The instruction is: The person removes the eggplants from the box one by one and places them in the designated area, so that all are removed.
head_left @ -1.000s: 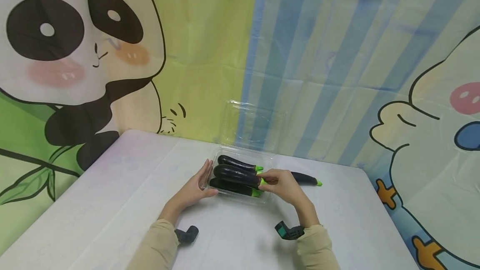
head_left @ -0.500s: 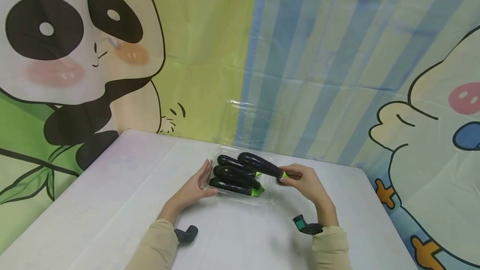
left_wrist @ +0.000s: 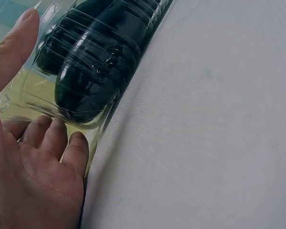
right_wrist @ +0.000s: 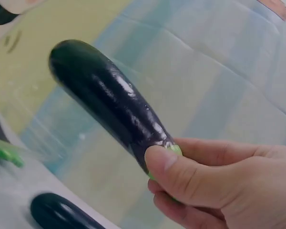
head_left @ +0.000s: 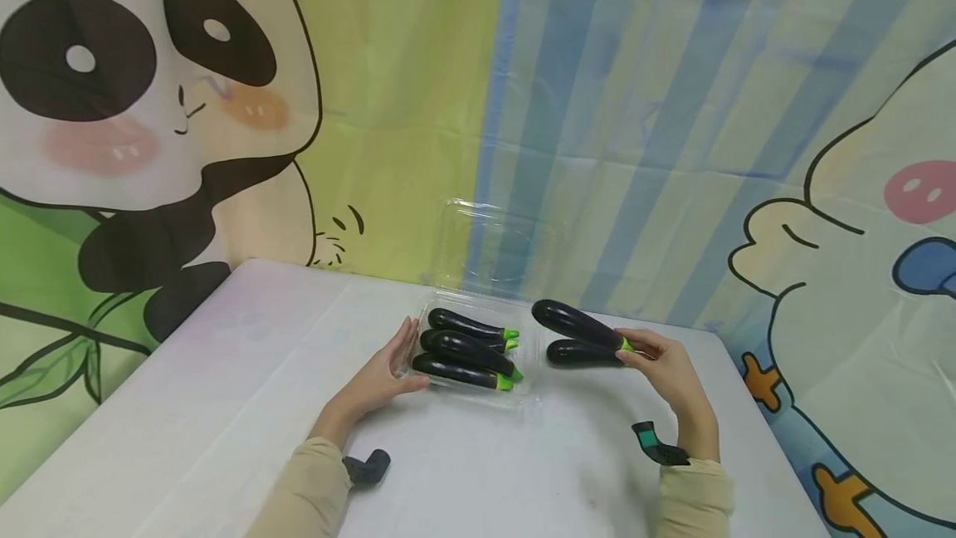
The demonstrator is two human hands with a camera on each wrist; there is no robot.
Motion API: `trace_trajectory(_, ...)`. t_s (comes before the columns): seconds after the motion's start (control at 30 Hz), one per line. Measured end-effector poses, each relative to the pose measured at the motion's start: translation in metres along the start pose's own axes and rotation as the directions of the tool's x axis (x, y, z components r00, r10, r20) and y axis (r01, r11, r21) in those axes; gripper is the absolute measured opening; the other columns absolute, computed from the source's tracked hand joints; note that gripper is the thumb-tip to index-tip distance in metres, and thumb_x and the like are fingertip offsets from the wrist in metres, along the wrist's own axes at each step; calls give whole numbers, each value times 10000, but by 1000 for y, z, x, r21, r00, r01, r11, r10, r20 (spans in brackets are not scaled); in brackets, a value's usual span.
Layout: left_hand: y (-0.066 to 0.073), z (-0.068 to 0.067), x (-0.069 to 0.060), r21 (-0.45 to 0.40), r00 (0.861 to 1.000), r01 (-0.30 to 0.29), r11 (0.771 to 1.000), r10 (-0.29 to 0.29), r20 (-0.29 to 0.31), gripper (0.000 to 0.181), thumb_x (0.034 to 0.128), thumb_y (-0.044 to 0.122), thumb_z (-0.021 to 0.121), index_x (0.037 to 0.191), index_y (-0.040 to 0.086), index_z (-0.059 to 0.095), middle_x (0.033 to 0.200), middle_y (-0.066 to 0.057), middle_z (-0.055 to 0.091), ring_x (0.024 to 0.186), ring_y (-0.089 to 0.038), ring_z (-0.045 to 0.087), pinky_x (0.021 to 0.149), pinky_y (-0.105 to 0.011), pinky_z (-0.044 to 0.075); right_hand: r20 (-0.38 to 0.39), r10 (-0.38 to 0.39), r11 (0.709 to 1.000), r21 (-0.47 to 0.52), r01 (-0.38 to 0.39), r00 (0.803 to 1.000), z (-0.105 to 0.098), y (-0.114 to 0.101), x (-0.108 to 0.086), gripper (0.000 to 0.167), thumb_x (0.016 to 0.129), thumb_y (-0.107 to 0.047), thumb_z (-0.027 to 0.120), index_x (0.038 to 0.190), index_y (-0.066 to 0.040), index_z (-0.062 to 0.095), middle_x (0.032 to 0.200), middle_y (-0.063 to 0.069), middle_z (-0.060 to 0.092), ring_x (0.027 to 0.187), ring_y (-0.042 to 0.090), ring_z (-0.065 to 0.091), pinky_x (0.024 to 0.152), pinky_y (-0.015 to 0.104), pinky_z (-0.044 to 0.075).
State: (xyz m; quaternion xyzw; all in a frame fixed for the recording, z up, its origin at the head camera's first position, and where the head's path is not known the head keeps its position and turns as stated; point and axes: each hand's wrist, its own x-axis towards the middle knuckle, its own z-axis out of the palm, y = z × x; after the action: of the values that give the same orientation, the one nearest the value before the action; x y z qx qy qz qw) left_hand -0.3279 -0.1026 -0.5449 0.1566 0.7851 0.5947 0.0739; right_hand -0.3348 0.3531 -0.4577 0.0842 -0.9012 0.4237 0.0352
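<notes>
My right hand (head_left: 668,368) pinches the green stem end of an eggplant (right_wrist: 105,100) between thumb and fingers. This eggplant is tilted, its thick end up and to the left, above a second eggplant (head_left: 582,353) to the right of the box. Several dark eggplants (head_left: 463,349) with green stems are piled in a clear plastic clamshell box (head_left: 523,393). At the box's left end, my left hand (head_left: 377,376) rests against the wall, thumb spread toward the front. The left wrist view shows its relaxed fingers (left_wrist: 52,138) by the clear end wall.
The box's clear lid (head_left: 485,243) stands raised at the back, before the printed cloth backdrop (head_left: 403,106). A white-covered table (head_left: 478,480) lies under everything, and its right edge runs beyond my right hand.
My right hand has lifted one eggplant off the pile and carried it rightward, out over the eggplant beside the box. My left hand has stayed at the box's left end.
</notes>
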Motion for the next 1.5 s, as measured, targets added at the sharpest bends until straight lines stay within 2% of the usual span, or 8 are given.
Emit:
trace_trajectory(0.13, 0, 0, -1, -8, 1000, 1, 1000, -1, 3, 1148, 766, 311, 793, 1539, 191, -48, 1603, 96, 51, 1479, -159, 100, 1194, -353, 125, -18, 76, 997, -14, -76, 997, -13, 22, -7, 479, 891, -353, 648, 1319, -151, 575, 1321, 114, 575, 1050, -26, 582, 897, 269, 553)
trace_trajectory(0.3, 0, -1, 0, -21, 1000, 11, 1000, -11, 5, 1148, 767, 302, 793, 1538, 199, -52, 1603, 103, 49, 1480, -154, 94, 1195, -353, 126, -5, 185, 982, 40, -184, 983, -21, 47, -15, 555, 884, -386, 647, 1353, -110, 536, 1387, 155, 515, 1231, 276, 517, 1037, 485, 456)
trace_trajectory(0.4, 1, 0, 0, -23, 1000, 7, 1000, -7, 2, 1148, 768, 292, 792, 1538, 187, -52, 1607, 84, 49, 1481, -166, 91, 1194, -358, 125, 13, 226, 971, 80, -226, 974, -20, 60, -18, 587, 865, -398, 665, 1353, -101, 532, 1395, 162, 505, 1263, 310, 475, 1060, 553, 404)
trace_trajectory(0.5, 2, 0, 1, -23, 1000, -1, 1000, 1, 2, 1146, 769, 288, 791, 1538, 177, -51, 1609, 66, 48, 1481, -176, 90, 1192, -359, 123, 31, 247, 965, 88, -249, 968, -17, 71, -19, 594, 845, -403, 682, 1342, -107, 542, 1386, 144, 515, 1199, 202, 535, 1030, 432, 469)
trace_trajectory(0.63, 1, 0, 1, -10, 1000, -10, 1000, 10, 1, 1142, 771, 301, 787, 1538, 171, -50, 1611, 48, 46, 1482, -191, 87, 1193, -373, 114, 53, 266, 959, 90, -270, 962, -11, 79, -18, 568, 840, -361, 698, 1320, -93, 555, 1383, 145, 508, 1092, 94, 588, 895, 237, 542)
trace_trajectory(0.8, 0, -1, 1, -1, 1000, -17, 1000, 17, 0, 1127, 781, 297, 778, 1538, 162, -46, 1612, 35, 46, 1483, -199, 80, 1191, -371, 107, 61, 302, 950, 67, -306, 951, -4, 83, -16, 510, 853, -304, 699, 1296, -85, 574, 1365, 166, 524, 1152, 221, 575, 890, 284, 549)
trace_trajectory(1.23, 0, 0, 0, -8, 1000, -12, 1000, 12, 1, 1130, 777, 290, 783, 1538, 165, -42, 1611, 37, 58, 1481, -201, 94, 1190, -379, 115, 48, 273, 961, -54, -270, 961, 11, 89, -7, 469, 875, -294, 680, 1278, -71, 598, 1351, 201, 541, 1260, 370, 477, 990, 470, 495)
trace_trajectory(1.5, 2, 0, -1, -23, 1000, -19, 1000, 19, 6, 1120, 787, 254, 777, 1537, 152, -49, 1612, 28, 47, 1483, -205, 81, 1187, -355, 111, 5, 219, 975, -50, -218, 976, 15, 89, -2, 473, 865, -282, 692, 1270, -56, 601, 1331, 202, 558, 1238, 356, 516, 967, 429, 514)
